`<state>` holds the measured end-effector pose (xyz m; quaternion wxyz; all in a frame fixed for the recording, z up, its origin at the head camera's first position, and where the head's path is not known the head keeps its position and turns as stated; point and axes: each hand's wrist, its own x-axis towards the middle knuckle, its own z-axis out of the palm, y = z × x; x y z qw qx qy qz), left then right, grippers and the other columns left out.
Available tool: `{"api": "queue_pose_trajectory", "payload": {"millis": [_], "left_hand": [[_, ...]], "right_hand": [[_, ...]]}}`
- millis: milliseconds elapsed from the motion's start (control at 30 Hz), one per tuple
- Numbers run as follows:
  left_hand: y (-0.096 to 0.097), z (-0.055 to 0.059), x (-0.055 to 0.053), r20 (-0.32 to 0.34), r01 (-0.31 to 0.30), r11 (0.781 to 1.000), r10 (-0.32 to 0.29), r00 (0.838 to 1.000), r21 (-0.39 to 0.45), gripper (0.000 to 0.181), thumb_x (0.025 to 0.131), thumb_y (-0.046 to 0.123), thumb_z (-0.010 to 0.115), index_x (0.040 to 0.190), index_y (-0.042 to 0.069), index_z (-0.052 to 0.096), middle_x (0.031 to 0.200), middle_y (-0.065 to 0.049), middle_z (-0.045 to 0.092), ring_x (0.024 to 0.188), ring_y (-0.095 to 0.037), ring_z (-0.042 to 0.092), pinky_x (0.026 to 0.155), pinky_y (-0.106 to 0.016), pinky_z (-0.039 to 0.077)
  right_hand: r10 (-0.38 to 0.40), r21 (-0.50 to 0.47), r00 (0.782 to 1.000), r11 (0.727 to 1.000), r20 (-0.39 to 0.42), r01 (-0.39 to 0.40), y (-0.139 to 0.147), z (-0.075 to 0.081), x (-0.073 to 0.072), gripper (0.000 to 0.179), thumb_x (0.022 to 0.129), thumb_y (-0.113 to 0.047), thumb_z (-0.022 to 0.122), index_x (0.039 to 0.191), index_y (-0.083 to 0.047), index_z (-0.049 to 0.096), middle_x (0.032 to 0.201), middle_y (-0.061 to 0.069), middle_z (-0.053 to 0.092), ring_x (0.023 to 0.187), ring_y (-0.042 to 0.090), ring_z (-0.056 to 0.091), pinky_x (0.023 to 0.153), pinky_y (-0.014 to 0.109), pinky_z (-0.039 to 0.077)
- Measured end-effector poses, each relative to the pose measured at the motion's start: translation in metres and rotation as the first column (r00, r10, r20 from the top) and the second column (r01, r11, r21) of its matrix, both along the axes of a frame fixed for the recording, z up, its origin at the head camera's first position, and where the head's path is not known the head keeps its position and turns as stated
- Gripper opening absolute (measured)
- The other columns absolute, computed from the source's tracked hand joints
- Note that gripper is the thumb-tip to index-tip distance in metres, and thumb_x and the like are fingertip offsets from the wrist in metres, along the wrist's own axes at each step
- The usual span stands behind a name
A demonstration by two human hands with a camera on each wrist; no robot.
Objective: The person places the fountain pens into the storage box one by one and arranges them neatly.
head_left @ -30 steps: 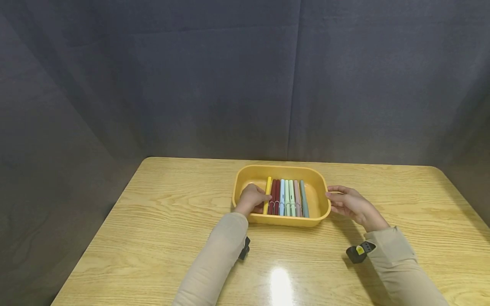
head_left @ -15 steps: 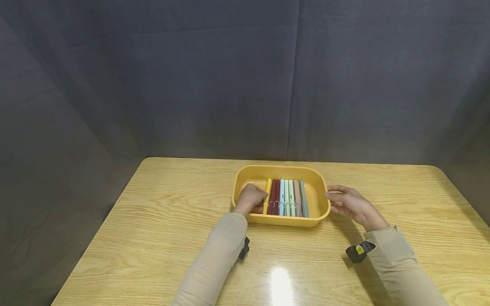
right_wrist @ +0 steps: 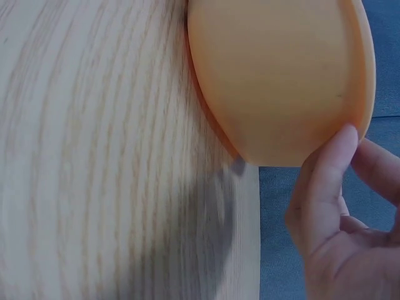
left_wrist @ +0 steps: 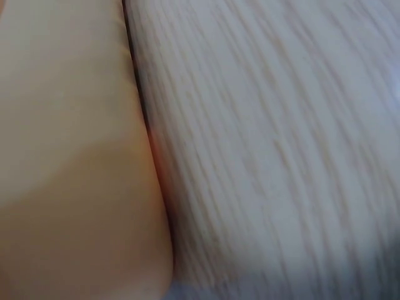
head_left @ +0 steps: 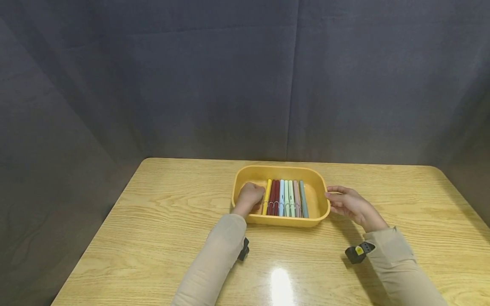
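A yellow tray [head_left: 320, 199] holds a row of capped pens with wire clips. From left to right lie a yellow pen [head_left: 266, 196], dark red pens [head_left: 276, 197], a light blue pen [head_left: 281, 197], pale green ones, a pinkish pen [head_left: 296, 197] and a grey-green pen [head_left: 303, 199]. My left hand [head_left: 250, 196] is down inside the tray, close to the yellow pen's left side; its fingertips are hidden. My right hand [head_left: 352, 206] touches the tray's right end from outside, thumb and finger at the rim, also seen in the right wrist view on the tray wall [right_wrist: 281, 81].
The tray stands near the far edge of a wooden table [head_left: 172, 212]. Behind rises a dark curtain [head_left: 214, 85]. The left wrist view shows mostly a sleeve [left_wrist: 69, 150] close to the tabletop.
My left hand has drawn slightly left, away from the top of the yellow pen. That pen now lies a little further left and straighter in the row. The right hand stays at the rim.
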<state>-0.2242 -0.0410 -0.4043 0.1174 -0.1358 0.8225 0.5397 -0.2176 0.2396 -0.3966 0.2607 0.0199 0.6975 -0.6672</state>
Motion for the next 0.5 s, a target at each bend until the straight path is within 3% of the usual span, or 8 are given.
{"api": "queue_pose_trajectory", "payload": {"millis": [100, 167, 267, 400, 500], "left_hand": [[0.001, 0.001, -0.001, -0.069, -0.016, 1.0, 0.016, 0.997, -0.004, 0.024, 0.091, 0.012, 0.046, 0.07, 0.006, 0.056, 0.047, 0.005, 0.038, 0.041, -0.008, 0.036, 0.036, -0.016, 0.03], [0.001, 0.002, -0.001, -0.115, -0.033, 0.999, 0.032, 0.993, -0.012, 0.023, 0.093, 0.015, 0.048, 0.093, 0.0, 0.065, 0.053, 0.004, 0.044, 0.043, -0.008, 0.039, 0.038, -0.016, 0.032], [0.002, 0.005, 0.0, -0.153, -0.058, 0.998, 0.059, 0.987, 0.007, 0.037, 0.093, 0.02, 0.05, 0.122, 0.0, 0.06, 0.075, -0.003, 0.059, 0.056, -0.008, 0.047, 0.049, -0.017, 0.042], [0.002, 0.014, 0.004, -0.197, -0.064, 0.996, 0.074, 0.978, 0.061, 0.037, 0.093, 0.02, 0.051, 0.124, 0.0, 0.059, 0.109, -0.015, 0.065, 0.081, -0.017, 0.058, 0.072, -0.026, 0.054], [-0.001, 0.021, 0.01, -0.235, -0.06, 0.994, 0.079, 0.969, 0.088, 0.035, 0.093, 0.019, 0.052, 0.122, 0.0, 0.059, 0.116, -0.02, 0.064, 0.092, -0.023, 0.06, 0.078, -0.029, 0.054]], "right_hand": [[-0.006, -0.009, 1.0, 1.0, -0.014, 0.006, -0.001, -0.001, 0.001, 0.049, 0.098, -0.014, 0.053, 0.136, 0.006, 0.03, 0.081, -0.012, 0.065, 0.072, -0.001, 0.063, 0.067, 0.013, 0.057], [-0.011, -0.004, 0.999, 1.0, -0.035, 0.011, -0.001, -0.002, 0.003, 0.051, 0.098, -0.015, 0.053, 0.137, 0.008, 0.029, 0.082, -0.012, 0.064, 0.072, -0.001, 0.063, 0.068, 0.013, 0.057], [-0.022, 0.031, 0.998, 0.999, -0.065, 0.024, -0.002, -0.003, 0.005, 0.056, 0.098, -0.018, 0.053, 0.14, 0.009, 0.027, 0.084, -0.013, 0.063, 0.073, -0.001, 0.062, 0.068, 0.013, 0.056], [-0.039, 0.078, 0.995, 0.996, -0.088, 0.046, -0.003, -0.004, 0.007, 0.059, 0.098, -0.021, 0.053, 0.141, 0.009, 0.025, 0.086, -0.014, 0.062, 0.073, -0.001, 0.061, 0.069, 0.013, 0.056], [-0.047, 0.094, 0.994, 0.994, -0.098, 0.056, -0.004, -0.005, 0.009, 0.061, 0.098, -0.022, 0.053, 0.142, 0.009, 0.024, 0.088, -0.014, 0.061, 0.074, -0.001, 0.061, 0.07, 0.013, 0.057]]}}
